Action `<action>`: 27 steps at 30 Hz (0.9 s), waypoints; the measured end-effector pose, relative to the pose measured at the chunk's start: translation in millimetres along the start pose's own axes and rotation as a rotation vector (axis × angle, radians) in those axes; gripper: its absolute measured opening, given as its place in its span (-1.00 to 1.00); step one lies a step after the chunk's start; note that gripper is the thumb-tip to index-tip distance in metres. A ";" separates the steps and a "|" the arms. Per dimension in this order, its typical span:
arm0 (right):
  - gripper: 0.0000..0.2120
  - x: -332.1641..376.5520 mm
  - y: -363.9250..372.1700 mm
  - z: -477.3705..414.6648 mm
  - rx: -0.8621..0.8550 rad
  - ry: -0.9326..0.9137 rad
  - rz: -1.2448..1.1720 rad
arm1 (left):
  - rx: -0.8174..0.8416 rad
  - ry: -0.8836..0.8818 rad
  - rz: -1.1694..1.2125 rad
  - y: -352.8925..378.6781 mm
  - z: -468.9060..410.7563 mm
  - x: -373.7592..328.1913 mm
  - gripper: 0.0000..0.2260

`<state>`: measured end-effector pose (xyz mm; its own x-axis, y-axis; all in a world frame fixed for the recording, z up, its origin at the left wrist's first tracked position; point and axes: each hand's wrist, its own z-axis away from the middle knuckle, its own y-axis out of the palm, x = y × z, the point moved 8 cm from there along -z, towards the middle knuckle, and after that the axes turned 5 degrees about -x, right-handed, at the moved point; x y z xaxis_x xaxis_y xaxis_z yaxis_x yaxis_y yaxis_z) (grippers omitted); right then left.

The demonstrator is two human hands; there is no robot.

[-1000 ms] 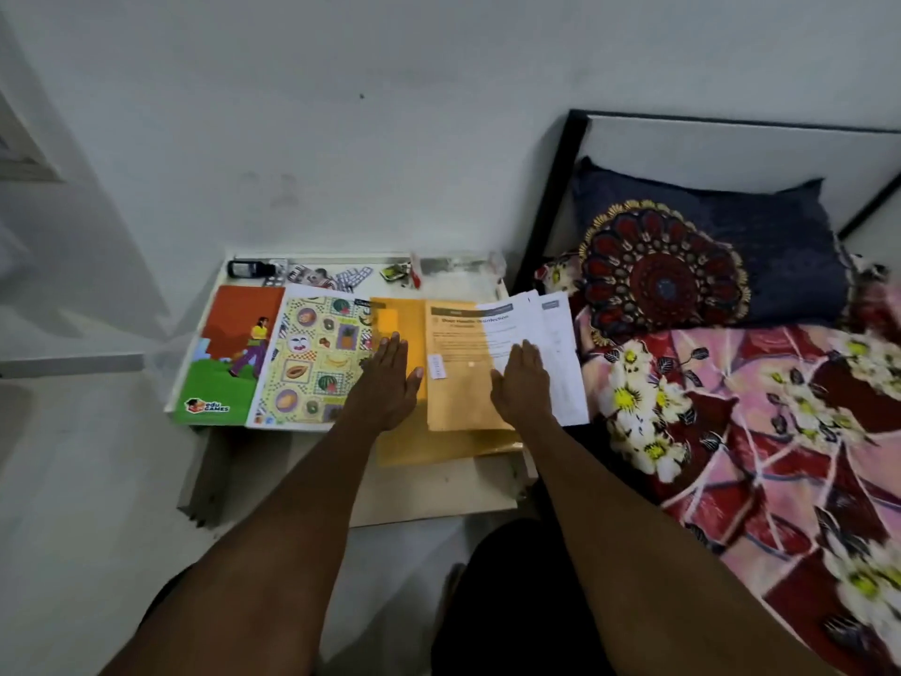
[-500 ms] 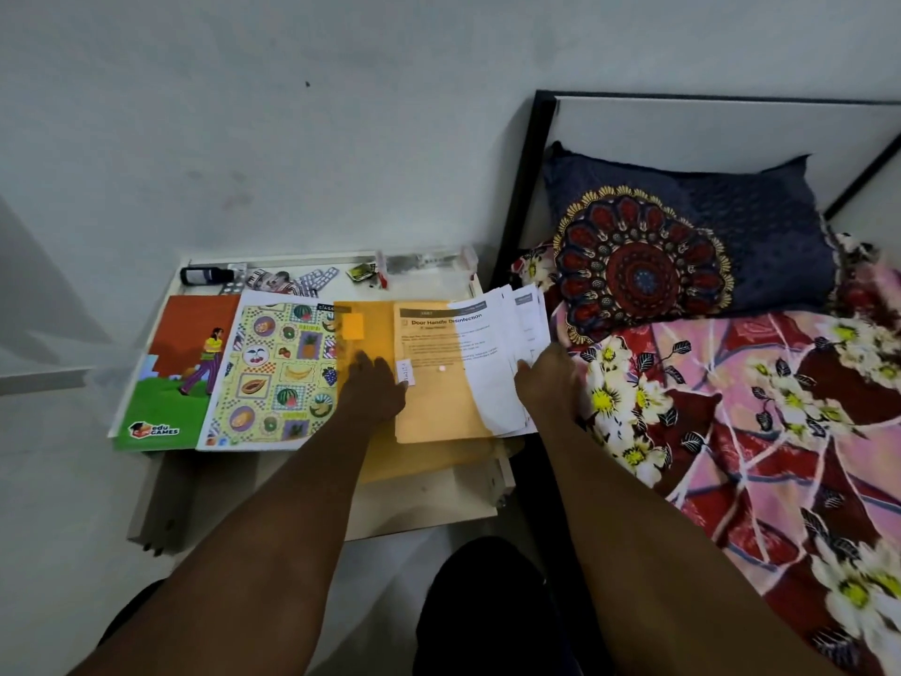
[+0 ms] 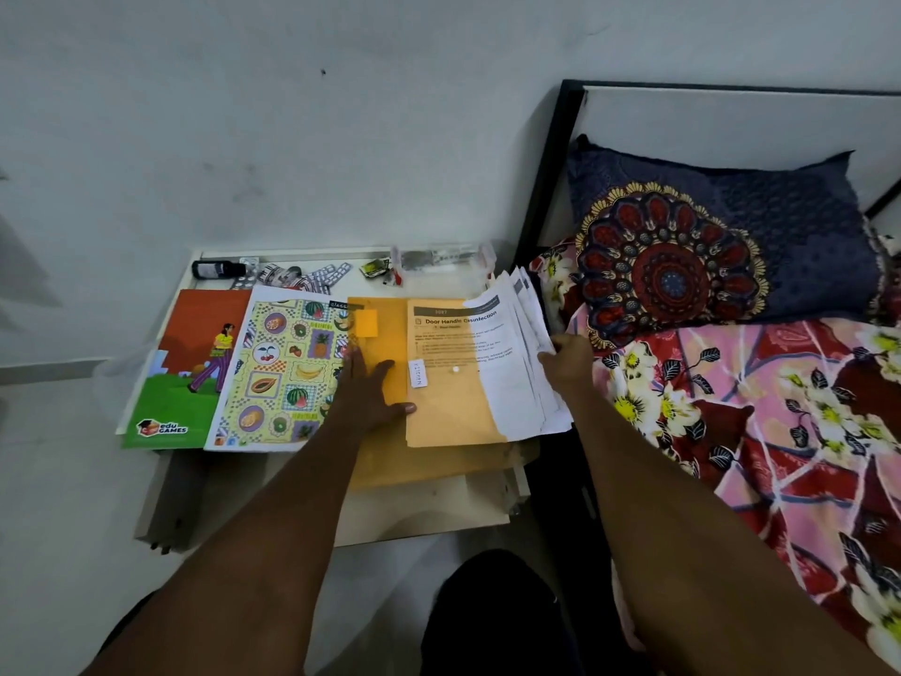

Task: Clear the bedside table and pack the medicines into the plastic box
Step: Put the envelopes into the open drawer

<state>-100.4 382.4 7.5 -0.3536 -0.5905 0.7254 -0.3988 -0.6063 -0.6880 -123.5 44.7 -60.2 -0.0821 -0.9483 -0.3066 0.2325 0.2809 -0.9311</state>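
Left hand (image 3: pixel 373 392): flat, fingers spread wide, pressing on the lower orange envelope (image 3: pixel 385 329), just beside the fruit-print book (image 3: pixel 287 373).
Right hand (image 3: pixel 568 358): curled round the right edge of the paper stack (image 3: pixel 517 373), gripping it on the table's bed side.
Paper stack: fanned, lying partly over the upper orange envelope (image 3: pixel 448 412); heading "Door Handle Disinfection" legible there.
Bedside table (image 3: pixel 429 509): white, against the wall, top mostly covered by books and envelopes.
Medicines: dark bottle (image 3: pixel 217 269) on its side at back left; blister strips (image 3: pixel 324 278) beside it; small sachet (image 3: pixel 374 268) nearer the middle; all along the back edge, apart from both hands.
Plastic box (image 3: pixel 439 265): clear, at the back right corner of the table, behind the paper stack; contents unclear.
Bed (image 3: pixel 755 407): floral cover, dark patterned pillow (image 3: pixel 780 226), just right of the table.
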 end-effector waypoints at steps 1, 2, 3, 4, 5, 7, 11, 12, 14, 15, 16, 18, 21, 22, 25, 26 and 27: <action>-0.92 4.2 3.3 1.6 0.011 -0.015 0.002 | 0.005 -0.005 0.012 0.3 -0.3 0.2 -0.09; -0.83 8.2 7.5 3.4 0.015 -0.028 0.009 | 0.013 -0.005 0.014 0.0 -0.5 -0.1 -0.07; -0.75 12.5 12.4 6.2 0.019 -0.047 0.028 | 0.020 -0.006 0.012 -0.4 -0.2 0.5 -0.06; -0.72 15.2 17.2 8.6 0.025 -0.058 0.053 | 0.026 -0.005 0.012 -1.1 -0.2 1.1 -0.04; -0.73 17.0 20.9 10.9 0.033 -0.058 0.089 | 0.031 -0.003 0.014 -1.7 0.1 2.0 -0.03; -0.87 17.2 22.7 9.3 0.023 -0.015 0.132 | 0.036 0.007 0.013 -2.9 0.6 4.2 -0.03; -0.73 18.7 11.9 -0.9 -0.062 0.077 0.034 | 0.035 0.022 0.023 -3.4 0.8 7.1 -0.02; -0.73 19.4 9.1 -1.9 -0.080 0.081 0.023 | 0.033 0.023 0.023 -2.8 0.6 7.3 -0.02; -0.70 23.1 7.7 -3.6 -0.106 0.073 0.023 | 0.032 0.027 0.021 -2.0 -0.4 7.9 -0.02; -0.67 25.8 9.1 -2.9 -0.111 0.062 0.029 | 0.032 0.029 0.020 -1.3 -0.8 8.3 -0.02; -0.66 29.8 12.2 -1.9 -0.107 0.047 0.033 | 0.032 0.031 0.021 -0.9 -1.5 9.3 -0.01; -0.67 35.8 20.1 0.5 -0.089 0.027 0.045 | 0.035 0.033 0.023 0.2 -2.5 10.2 -0.01; -0.70 34.9 24.1 -0.8 -0.087 0.069 0.042 | 0.036 0.037 0.025 1.5 -3.9 10.5 0.00; -0.71 33.3 24.9 -2.3 -0.082 0.084 0.026 | 0.037 0.037 0.027 1.6 -3.8 10.7 0.00; -0.77 31.5 28.7 -4.0 -0.068 0.103 -0.031 | 0.033 0.042 0.042 1.1 -4.1 11.1 -0.01; -0.74 31.9 30.8 -3.4 -0.055 0.111 -0.032 | 0.029 0.045 0.048 0.6 -4.4 11.1 -0.01; -0.73 30.8 33.8 -2.8 -0.039 0.117 -0.023 | 0.027 0.045 0.050 0.6 -4.2 11.0 -0.01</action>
<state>-127.1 345.3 6.7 -0.4394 -0.5089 0.7402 -0.4401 -0.5964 -0.6713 -128.3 35.1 -65.0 -0.1126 -0.9254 -0.3619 0.2636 0.3234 -0.9088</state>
